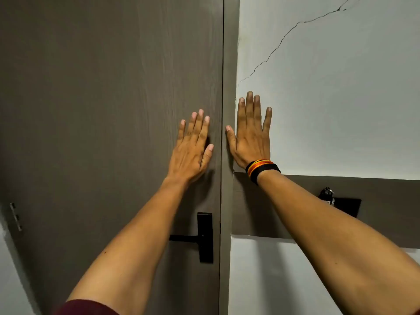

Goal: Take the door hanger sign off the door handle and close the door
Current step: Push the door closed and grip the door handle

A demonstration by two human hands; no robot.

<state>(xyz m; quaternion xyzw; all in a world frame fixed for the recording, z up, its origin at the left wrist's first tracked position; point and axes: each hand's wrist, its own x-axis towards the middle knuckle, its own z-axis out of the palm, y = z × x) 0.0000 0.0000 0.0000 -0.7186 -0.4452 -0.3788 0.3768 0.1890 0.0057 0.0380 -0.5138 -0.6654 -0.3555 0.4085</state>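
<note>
Your left hand [193, 151] lies flat, fingers spread and gripping nothing, on the brown door [102, 110], your right hand [251, 135] likewise on the white wall [341, 98]; the black lever handle [181, 238] hangs bare, no sign in view, and the door looks shut, so little remains.

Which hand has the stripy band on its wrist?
The right hand, the one flat on the white wall. Its wrist wears a black, orange and yellow band. The left hand, flat on the door, has a bare wrist.
</note>
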